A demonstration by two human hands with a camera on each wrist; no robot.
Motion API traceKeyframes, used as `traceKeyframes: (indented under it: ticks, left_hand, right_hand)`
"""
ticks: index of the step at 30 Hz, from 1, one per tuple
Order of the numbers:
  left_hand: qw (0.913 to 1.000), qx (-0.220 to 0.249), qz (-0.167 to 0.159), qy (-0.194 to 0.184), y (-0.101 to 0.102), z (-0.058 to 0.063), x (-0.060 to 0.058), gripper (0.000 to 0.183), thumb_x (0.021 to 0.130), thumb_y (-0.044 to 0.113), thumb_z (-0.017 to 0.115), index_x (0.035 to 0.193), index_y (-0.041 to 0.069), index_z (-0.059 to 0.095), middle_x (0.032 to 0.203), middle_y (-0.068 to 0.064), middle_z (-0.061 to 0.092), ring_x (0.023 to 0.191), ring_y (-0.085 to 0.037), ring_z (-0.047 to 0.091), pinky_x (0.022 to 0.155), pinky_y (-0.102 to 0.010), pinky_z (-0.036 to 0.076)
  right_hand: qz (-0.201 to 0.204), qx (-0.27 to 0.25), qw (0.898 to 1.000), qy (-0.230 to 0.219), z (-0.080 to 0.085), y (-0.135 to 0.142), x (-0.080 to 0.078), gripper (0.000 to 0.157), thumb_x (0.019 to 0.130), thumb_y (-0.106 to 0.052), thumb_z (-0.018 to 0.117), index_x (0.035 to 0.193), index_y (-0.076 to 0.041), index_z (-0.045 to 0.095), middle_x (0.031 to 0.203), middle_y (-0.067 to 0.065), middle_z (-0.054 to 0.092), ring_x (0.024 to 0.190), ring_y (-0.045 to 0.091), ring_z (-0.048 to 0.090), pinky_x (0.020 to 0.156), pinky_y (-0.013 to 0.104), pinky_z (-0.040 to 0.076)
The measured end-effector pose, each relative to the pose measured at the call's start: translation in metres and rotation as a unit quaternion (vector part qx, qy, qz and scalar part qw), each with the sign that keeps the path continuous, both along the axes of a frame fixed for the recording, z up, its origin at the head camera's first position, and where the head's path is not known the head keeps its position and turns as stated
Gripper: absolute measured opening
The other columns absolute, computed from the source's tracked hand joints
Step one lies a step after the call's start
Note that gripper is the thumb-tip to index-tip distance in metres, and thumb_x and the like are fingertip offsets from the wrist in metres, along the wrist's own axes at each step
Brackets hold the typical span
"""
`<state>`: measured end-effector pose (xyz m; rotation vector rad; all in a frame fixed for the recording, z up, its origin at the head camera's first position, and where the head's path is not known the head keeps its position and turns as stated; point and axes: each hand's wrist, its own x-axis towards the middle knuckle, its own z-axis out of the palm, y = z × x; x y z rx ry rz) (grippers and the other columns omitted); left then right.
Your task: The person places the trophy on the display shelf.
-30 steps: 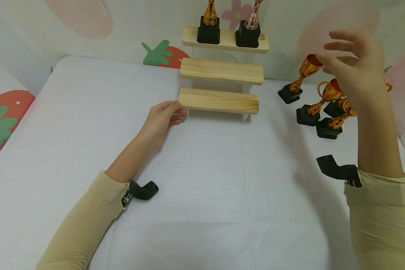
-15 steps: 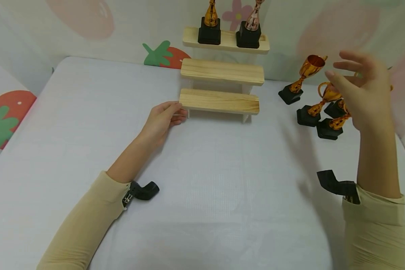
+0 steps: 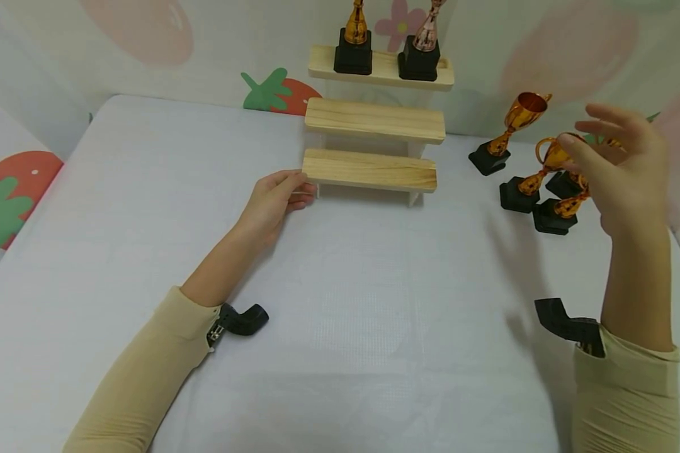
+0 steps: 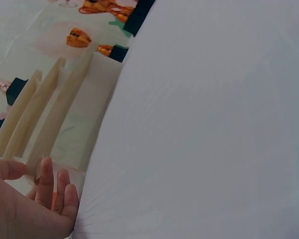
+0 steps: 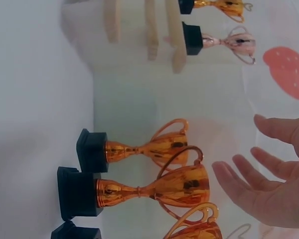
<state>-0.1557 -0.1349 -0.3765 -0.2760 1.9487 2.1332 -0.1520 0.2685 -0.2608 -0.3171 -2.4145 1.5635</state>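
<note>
My left hand (image 3: 272, 204) pinches the left end of the lowest step of a three-tier wooden display stand (image 3: 368, 168), thumb at the board's edge and index finger opposite. The left wrist view shows its fingers (image 4: 46, 181) close up at that end. My right hand (image 3: 629, 170) hovers with relaxed, spread fingers over a group of orange-gold trophy cups, holding nothing. The farthest trophy (image 3: 498, 138) stands upright left of the hand; a nearer trophy (image 3: 521, 189) is partly overlapped by the fingers. In the right wrist view, the fingertips are just beyond a cup's rim (image 5: 204, 184).
On the top tier stand a gold trophy (image 3: 354, 44) and a rose-coloured trophy (image 3: 422, 50), both on black bases and cut off by the frame. White cloth (image 3: 345, 314) covers the table, with a patterned wall sheet (image 3: 215, 38) behind.
My right hand has lowered toward the near side and slightly right, uncovering the farthest trophy's cup. My left hand stays at the stand, and the trophies keep their places.
</note>
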Motion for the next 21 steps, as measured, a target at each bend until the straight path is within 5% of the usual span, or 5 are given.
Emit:
traceKeyframes:
  ticks: [21]
  left_hand:
    - [1.0, -0.001, 0.0, 0.002, 0.0001, 0.0006, 0.0003, 0.041, 0.113, 0.017, 0.049, 0.145, -0.008, 0.052, 0.091, 0.007, 0.067, 0.094, -0.011, 0.064, 0.089, -0.021, 0.051]
  right_hand:
    - [-0.051, 0.054, 0.996, -0.039, -0.0066, 0.004, 0.0035, 0.058, 0.098, -0.015, 0.074, 0.153, -0.023, 0.055, 0.13, -0.011, 0.055, 0.088, -0.005, 0.062, 0.069, 0.006, 0.052]
